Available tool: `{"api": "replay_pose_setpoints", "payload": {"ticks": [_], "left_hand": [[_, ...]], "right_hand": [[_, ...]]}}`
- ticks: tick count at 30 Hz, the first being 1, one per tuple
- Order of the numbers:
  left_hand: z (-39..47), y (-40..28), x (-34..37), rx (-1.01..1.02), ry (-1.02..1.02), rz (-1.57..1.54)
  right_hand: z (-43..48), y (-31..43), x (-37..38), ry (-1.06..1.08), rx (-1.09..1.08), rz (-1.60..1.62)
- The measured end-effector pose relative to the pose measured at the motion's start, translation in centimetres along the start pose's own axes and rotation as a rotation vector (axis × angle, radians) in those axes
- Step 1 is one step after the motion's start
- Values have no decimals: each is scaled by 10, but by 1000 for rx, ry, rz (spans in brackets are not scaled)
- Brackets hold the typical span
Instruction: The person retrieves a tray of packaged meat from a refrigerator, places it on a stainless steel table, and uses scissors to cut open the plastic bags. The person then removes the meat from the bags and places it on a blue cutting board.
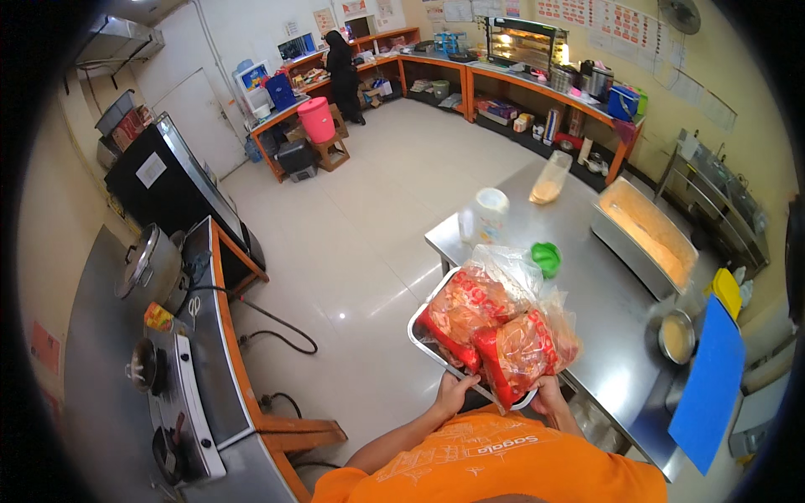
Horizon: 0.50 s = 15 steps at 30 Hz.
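Both my hands hold a metal tray (420, 342) in front of my body, near the left edge of the steel table (604, 339). My left hand (454, 395) grips the near rim, its thumb on top. At the near right corner my right hand (549, 396) grips the same tray, partly hidden by a bag. On the tray lie two clear plastic bags with red print, one bag of raw marinated meat (462, 308) and another bag of meat (525, 346). Their clear upper ends lean over the table.
The table bears a deep steel pan of orange-tan powder (648, 232), a green plastic bowl (546, 259), a clear pitcher (490, 214), a bag of powder (551, 179), a bowl of batter-like liquid (677, 337) and a blue board (709, 383). Left stands a gas stove (185, 402). Far off is a person (343, 75).
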<state>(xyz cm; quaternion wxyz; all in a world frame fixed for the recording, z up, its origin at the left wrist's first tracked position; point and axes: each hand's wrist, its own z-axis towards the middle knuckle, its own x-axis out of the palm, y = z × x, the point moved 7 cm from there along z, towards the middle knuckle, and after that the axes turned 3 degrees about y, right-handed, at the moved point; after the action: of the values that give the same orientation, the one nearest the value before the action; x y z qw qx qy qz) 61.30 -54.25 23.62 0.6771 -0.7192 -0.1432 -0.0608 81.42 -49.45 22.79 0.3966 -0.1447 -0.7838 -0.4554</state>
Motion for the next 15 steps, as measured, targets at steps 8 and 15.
{"api": "replay_pose_setpoints", "payload": {"ticks": [8,15], "left_hand": [[108,-57,-140,22,-253,-69],[193,-126,-267,75,-481,-64]], "right_hand": [[195,-37,87,126,97,-86],[374,-69,186,224,227,-150]]}}
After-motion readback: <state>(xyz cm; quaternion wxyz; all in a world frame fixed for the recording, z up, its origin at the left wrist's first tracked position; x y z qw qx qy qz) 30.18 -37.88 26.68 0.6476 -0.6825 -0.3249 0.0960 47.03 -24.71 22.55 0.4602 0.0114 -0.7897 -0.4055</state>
